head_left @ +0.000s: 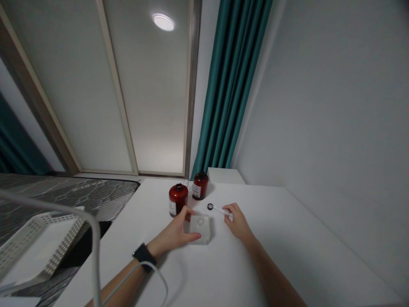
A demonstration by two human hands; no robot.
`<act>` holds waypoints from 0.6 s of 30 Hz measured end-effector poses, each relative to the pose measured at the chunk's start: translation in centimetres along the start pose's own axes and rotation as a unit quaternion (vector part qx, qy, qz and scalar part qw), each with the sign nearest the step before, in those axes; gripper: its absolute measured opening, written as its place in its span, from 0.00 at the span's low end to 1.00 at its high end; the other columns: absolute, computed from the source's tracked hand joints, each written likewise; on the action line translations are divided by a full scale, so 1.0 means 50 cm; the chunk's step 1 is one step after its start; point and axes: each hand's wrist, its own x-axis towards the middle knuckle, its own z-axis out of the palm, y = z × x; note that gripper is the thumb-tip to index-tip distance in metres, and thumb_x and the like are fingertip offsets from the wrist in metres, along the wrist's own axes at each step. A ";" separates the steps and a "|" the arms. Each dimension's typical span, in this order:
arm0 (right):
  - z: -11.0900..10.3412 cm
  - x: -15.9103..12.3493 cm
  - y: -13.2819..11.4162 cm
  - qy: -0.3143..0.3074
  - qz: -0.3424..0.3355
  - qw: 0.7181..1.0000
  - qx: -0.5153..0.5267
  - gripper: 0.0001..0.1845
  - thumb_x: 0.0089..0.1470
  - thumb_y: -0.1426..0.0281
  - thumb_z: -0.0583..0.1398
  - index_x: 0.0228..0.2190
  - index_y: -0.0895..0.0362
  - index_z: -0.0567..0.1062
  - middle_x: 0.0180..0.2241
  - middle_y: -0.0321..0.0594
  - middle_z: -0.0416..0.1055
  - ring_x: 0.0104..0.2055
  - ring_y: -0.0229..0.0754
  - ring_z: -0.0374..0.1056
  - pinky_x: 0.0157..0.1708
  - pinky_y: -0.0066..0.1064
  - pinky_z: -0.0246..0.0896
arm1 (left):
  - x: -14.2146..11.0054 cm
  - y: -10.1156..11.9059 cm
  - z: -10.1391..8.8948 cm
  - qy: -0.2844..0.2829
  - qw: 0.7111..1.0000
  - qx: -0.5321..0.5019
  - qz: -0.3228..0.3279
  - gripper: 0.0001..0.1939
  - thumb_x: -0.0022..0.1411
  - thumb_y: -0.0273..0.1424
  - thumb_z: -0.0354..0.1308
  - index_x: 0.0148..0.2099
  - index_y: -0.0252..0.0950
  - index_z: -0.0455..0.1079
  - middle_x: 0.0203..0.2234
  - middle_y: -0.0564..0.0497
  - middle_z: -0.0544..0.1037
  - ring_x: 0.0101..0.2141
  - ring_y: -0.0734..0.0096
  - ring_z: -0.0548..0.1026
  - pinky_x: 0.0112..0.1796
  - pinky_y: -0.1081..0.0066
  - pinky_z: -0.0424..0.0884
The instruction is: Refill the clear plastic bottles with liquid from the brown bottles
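Clear block (200, 230), white table (271, 256), teal curtain (231, 81)

Left hand (174, 234) wrapped on a clear block (200, 229), right hand (238, 221) pinching a little black-tipped white wand (219, 209), two dark red bottles (178, 199) around 11 o'clock on the white table (271, 243).

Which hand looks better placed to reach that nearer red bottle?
Probably the left hand: it rests on the clear block, right beside the red bottle, while the right hand holds a white tool.
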 end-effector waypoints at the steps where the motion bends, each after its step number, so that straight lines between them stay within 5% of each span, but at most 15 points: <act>1: 0.000 0.000 0.001 -0.001 -0.001 1.000 -0.003 0.15 0.46 0.79 0.56 0.37 0.55 0.75 0.36 0.42 0.69 0.39 0.48 0.67 0.42 0.42 0.66 | 0.000 0.001 0.000 -0.002 1.000 0.001 0.000 0.24 0.51 0.32 0.66 0.46 0.39 0.57 0.39 0.49 0.72 0.42 0.59 0.72 0.43 0.62 0.67; 18: 0.001 -0.002 0.012 -0.018 0.004 1.000 -0.018 0.21 0.48 0.78 0.56 0.46 0.55 0.72 0.38 0.42 0.68 0.42 0.48 0.68 0.46 0.42 0.66 | -0.001 0.004 -0.001 -0.005 1.000 0.006 -0.003 0.24 0.51 0.30 0.66 0.46 0.39 0.57 0.40 0.50 0.73 0.43 0.59 0.72 0.45 0.62 0.68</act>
